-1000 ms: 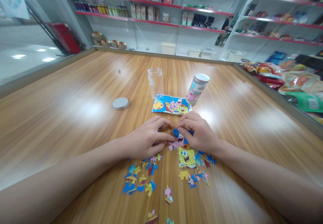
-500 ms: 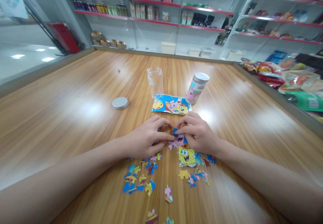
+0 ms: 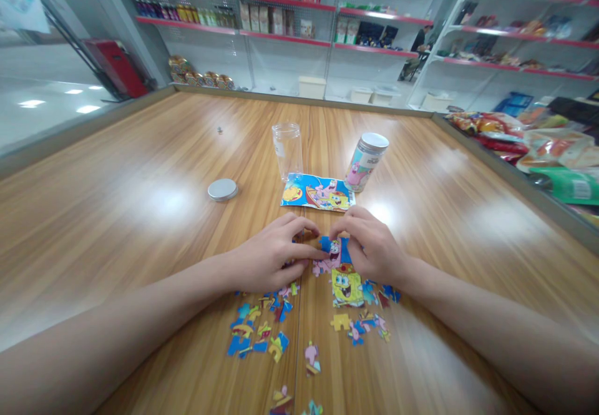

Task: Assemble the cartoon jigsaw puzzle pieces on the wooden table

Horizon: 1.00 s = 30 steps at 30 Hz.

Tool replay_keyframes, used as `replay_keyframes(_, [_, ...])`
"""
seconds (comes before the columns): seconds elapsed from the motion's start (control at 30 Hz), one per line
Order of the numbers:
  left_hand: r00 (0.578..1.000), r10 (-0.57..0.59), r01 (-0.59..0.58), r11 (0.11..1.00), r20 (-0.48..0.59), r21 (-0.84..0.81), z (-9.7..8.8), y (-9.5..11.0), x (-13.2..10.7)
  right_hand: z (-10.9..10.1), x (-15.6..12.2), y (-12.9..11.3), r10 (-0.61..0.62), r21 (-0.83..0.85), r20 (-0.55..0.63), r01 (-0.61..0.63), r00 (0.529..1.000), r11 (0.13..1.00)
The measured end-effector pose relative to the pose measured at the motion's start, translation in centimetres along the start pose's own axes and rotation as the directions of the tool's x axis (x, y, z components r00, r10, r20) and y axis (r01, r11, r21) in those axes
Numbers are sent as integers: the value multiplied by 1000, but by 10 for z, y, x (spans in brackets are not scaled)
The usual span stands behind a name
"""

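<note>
Both my hands rest on a wooden table (image 3: pixel 140 171) over a partly joined cartoon jigsaw (image 3: pixel 340 273). My left hand (image 3: pixel 269 258) lies curled, its fingertips pressing the left edge of the joined pieces. My right hand (image 3: pixel 372 246) is arched, its fingers pinching a blue piece at the top of the joined section. Loose puzzle pieces (image 3: pixel 259 331) lie scattered near my forearms, more of them (image 3: pixel 367 327) below the yellow character. A printed picture card (image 3: pixel 318 191) lies just beyond my fingers.
A clear empty jar (image 3: pixel 287 150) stands behind the card, its metal lid (image 3: pixel 223 189) lying to the left. A printed lidded can (image 3: pixel 365 161) stands to the right. Snack bags (image 3: pixel 538 140) line the right edge. Store shelves (image 3: pixel 290 22) fill the back.
My right fingers have lifted and arched a little, uncovering more of the pink and blue joined pieces. My left hand has barely moved.
</note>
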State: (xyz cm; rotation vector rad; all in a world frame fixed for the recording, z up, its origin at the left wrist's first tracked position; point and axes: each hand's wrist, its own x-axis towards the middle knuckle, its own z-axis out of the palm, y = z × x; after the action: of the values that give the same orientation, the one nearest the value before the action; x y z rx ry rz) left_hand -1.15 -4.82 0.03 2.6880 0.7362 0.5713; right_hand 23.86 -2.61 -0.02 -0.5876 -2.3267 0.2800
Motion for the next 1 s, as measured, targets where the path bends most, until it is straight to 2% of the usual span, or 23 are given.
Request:
replay_keyframes(0.07, [1000,-2,2,1000,0,-6,0,0,0,1,0,1,-23,-2,45,23,999,1000])
replay_keyframes(0.17, [1000,-1,1,1000,-6,-4,0,0,1,1,0,1,-17,3,-7,17,1000,1000])
replay_keyframes(0.33, [1000,-10,10,1000,-28,7,1,0,0,-1,0,1,6,-20,33,-6,999,1000])
replay_keyframes(0.53, [996,-39,40,999,-82,6,4,-2,0,-1,-3,3,14,-72,-69,-19,998,997])
replay_keyframes(0.67, [993,-40,41,999,-111,-1,5,-3,-1,1,-3,6,24,-55,18,-23,1000,998])
replay_keyframes(0.87, [995,-63,62,998,-84,-9,5,-1,0,4,-4,9,32,-56,78,-28,996,998])
replay_keyframes(1.0, [992,-72,71,997,-101,-15,7,-3,1,2,-4,7,-33,-52,111,39,993,998])
